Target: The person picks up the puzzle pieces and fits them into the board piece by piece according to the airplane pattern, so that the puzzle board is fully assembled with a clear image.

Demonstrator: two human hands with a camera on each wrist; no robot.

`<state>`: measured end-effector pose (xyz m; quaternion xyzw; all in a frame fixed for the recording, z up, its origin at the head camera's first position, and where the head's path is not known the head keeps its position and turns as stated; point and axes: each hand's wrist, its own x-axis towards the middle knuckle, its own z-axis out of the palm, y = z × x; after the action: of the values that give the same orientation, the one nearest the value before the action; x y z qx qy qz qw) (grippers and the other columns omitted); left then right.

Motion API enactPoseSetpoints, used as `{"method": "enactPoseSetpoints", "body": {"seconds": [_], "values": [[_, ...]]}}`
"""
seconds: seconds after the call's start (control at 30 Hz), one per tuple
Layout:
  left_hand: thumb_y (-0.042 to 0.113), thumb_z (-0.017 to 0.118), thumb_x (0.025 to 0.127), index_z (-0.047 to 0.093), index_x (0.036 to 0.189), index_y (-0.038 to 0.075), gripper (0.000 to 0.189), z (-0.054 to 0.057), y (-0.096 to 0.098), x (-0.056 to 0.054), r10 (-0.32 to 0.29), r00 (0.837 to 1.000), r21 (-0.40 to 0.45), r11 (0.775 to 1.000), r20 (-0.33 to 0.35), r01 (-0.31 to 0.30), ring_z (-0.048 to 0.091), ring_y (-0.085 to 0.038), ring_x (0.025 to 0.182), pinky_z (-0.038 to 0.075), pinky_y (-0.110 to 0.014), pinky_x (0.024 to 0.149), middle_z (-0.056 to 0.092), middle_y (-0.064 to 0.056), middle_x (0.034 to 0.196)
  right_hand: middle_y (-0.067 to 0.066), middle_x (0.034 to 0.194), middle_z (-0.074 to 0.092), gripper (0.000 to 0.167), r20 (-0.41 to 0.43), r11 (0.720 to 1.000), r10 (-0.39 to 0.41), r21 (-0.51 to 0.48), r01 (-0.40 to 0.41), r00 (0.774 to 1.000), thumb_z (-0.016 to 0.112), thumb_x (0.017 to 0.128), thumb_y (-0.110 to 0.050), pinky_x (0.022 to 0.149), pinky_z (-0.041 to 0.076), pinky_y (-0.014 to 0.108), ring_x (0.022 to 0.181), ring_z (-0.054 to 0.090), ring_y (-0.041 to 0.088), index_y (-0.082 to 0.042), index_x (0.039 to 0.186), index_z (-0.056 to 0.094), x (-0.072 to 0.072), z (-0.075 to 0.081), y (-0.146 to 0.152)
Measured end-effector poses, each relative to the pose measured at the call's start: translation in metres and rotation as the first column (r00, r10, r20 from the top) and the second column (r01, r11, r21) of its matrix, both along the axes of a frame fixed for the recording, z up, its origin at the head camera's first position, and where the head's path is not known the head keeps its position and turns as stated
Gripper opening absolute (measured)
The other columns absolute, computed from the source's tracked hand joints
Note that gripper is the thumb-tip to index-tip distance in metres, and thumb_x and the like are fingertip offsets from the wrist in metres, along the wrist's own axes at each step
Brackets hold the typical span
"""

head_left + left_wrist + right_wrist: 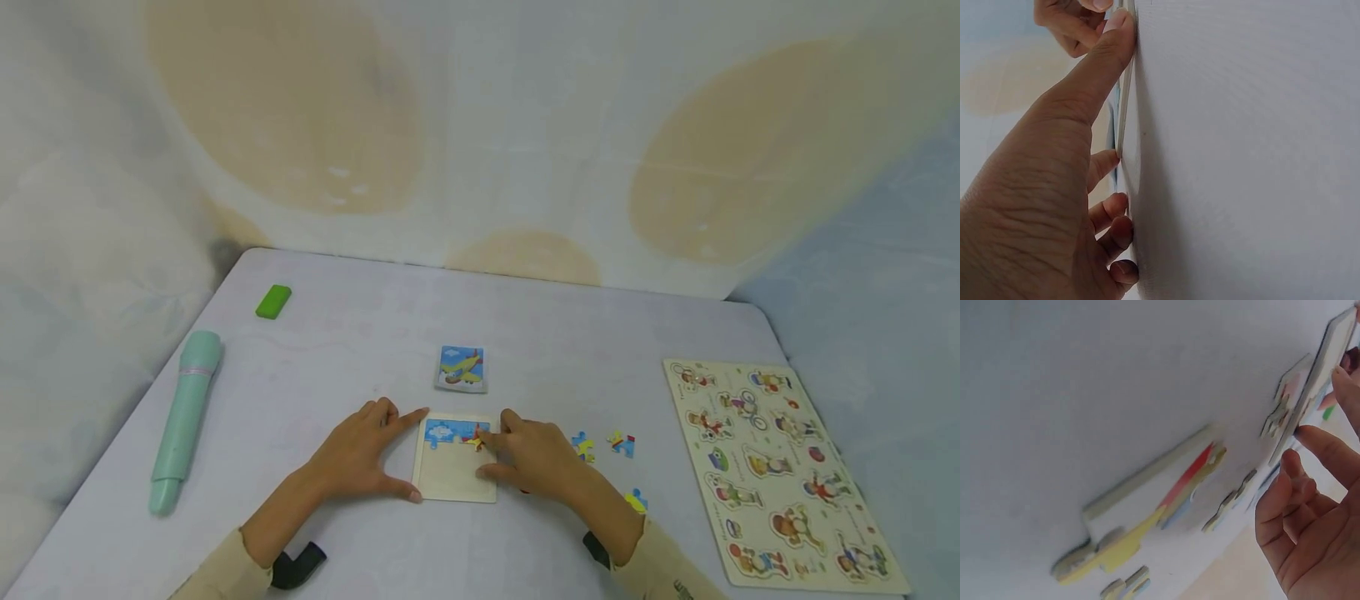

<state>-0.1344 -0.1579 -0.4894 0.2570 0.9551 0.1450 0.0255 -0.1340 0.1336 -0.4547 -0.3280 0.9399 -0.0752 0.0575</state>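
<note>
A square wooden puzzle tray (453, 482) lies on the table before me, with joined blue sky pieces (441, 431) along its top. My left hand (352, 457) touches the tray's left side, index finger at the upper corner and thumb at the lower one. In the left wrist view, its other fingers curl loosely by the table. My right hand (538, 458) reaches over the right side. Its index fingertip presses a red and yellow puzzle piece (476, 439) at the upper right, while the thumb rests near the tray's right edge.
Loose puzzle pieces (622, 443) lie right of the right hand. Behind the tray is a small airplane picture (461, 367). A large wooden figure board (765, 467) is at the right. A mint-green tube (183, 417) and a green block (273, 302) lie left.
</note>
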Motion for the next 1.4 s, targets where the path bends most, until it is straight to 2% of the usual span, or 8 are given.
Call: {"method": "enactPoseSetpoints", "body": {"seconds": [0.13,0.27,0.57,0.93,1.03,1.17,1.4], "values": [[0.093,0.063,0.054,0.049,0.147,0.031,0.113,0.0,0.0,0.0,0.002,1.0,0.005,1.0,0.006,-0.002,0.035,-0.007,0.087,0.034,-0.022,0.07,0.039,0.008,0.098,-0.002,0.093,0.052,0.059,0.062,0.995,-0.038,-0.093,0.044,0.997,0.075,0.083,-0.051,0.054,0.037,0.017,0.063,0.044,0.006,-0.017,0.131,0.067,0.0,0.001,0.003],[0.094,0.062,0.053,0.049,0.147,0.032,0.113,-0.002,0.001,0.0,0.007,1.0,0.001,1.0,0.0,-0.007,0.035,-0.007,0.087,0.033,-0.022,0.069,0.039,0.008,0.098,-0.003,0.096,0.053,0.058,0.109,0.976,-0.075,-0.195,0.095,0.991,0.08,0.08,-0.044,0.058,0.04,0.018,0.068,0.044,0.006,-0.018,0.13,0.067,0.0,0.0,0.011],[0.092,0.064,0.054,0.049,0.147,0.031,0.113,0.001,0.0,0.001,0.005,1.0,0.009,1.0,0.0,-0.005,0.035,-0.007,0.087,0.033,-0.022,0.07,0.039,0.008,0.099,-0.002,0.095,0.056,0.051,0.188,0.895,-0.139,-0.396,0.204,0.972,0.086,0.076,-0.027,0.056,0.041,0.018,0.064,0.043,0.002,-0.012,0.122,0.07,-0.003,0.0,0.038],[0.093,0.062,0.054,0.047,0.148,0.032,0.113,-0.001,0.001,0.0,0.006,1.0,0.003,1.0,0.01,-0.006,0.035,-0.007,0.087,0.033,-0.022,0.07,0.039,0.008,0.099,-0.003,0.094,0.059,0.048,0.256,0.851,-0.201,-0.433,0.298,0.946,0.087,0.076,-0.023,0.059,0.042,0.019,0.065,0.045,0.004,-0.01,0.119,0.07,-0.006,-0.009,0.055],[0.094,0.06,0.054,0.047,0.148,0.032,0.114,-0.002,0.001,-0.001,0.005,1.0,0.003,1.0,0.008,-0.005,0.035,-0.007,0.087,0.033,-0.022,0.069,0.039,0.008,0.099,-0.002,0.094,0.059,0.047,0.259,0.843,-0.2,-0.446,0.301,0.945,0.087,0.076,-0.021,0.06,0.042,0.019,0.067,0.046,0.006,-0.009,0.118,0.07,-0.008,-0.012,0.059],[0.094,0.062,0.054,0.047,0.148,0.032,0.114,0.0,0.002,-0.001,0.006,1.0,-0.002,1.0,0.008,-0.006,0.035,-0.007,0.087,0.033,-0.022,0.07,0.039,0.008,0.099,-0.001,0.093,0.059,0.046,0.242,0.838,-0.196,-0.462,0.29,0.95,0.087,0.075,-0.02,0.061,0.043,0.019,0.068,0.046,0.006,-0.008,0.117,0.07,-0.009,-0.016,0.063],[0.091,0.066,0.054,0.048,0.148,0.03,0.113,0.003,0.002,0.001,0.005,1.0,0.005,1.0,0.009,-0.005,0.035,-0.007,0.087,0.033,-0.021,0.069,0.039,0.008,0.099,0.0,0.093,0.059,0.044,0.241,0.848,-0.207,-0.439,0.297,0.948,0.086,0.076,-0.019,0.06,0.041,0.02,0.067,0.043,0.005,-0.007,0.116,0.07,-0.011,-0.018,0.067]]}}
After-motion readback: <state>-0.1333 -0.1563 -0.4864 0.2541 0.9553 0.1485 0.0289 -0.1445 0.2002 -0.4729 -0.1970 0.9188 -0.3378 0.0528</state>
